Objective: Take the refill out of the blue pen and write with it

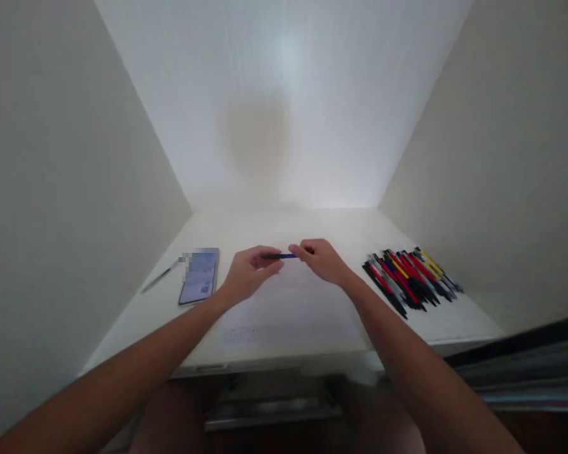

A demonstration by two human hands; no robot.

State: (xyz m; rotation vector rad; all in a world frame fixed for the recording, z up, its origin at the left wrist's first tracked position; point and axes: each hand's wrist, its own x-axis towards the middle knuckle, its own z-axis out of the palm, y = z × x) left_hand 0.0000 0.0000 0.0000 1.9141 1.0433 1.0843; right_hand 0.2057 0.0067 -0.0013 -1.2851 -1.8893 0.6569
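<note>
A dark blue and black pen [280, 256] lies crosswise between my two hands, above a sheet of paper [293, 309] on the white desk. My left hand [252, 271] pinches its left end between thumb and fingers. At the other end, my right hand [322, 260] is closed around the pen, with its thumb along the barrel; the fingers partly hide that tip. Faint marks show on the paper, too blurred to read.
Several red, black, yellow and silver pens [407, 277] lie in a pile at the right. A phone [199, 277] with a lit screen rests left of the paper, and a single pen [161, 277] lies beyond it. Walls enclose the white desk [284, 224] on three sides.
</note>
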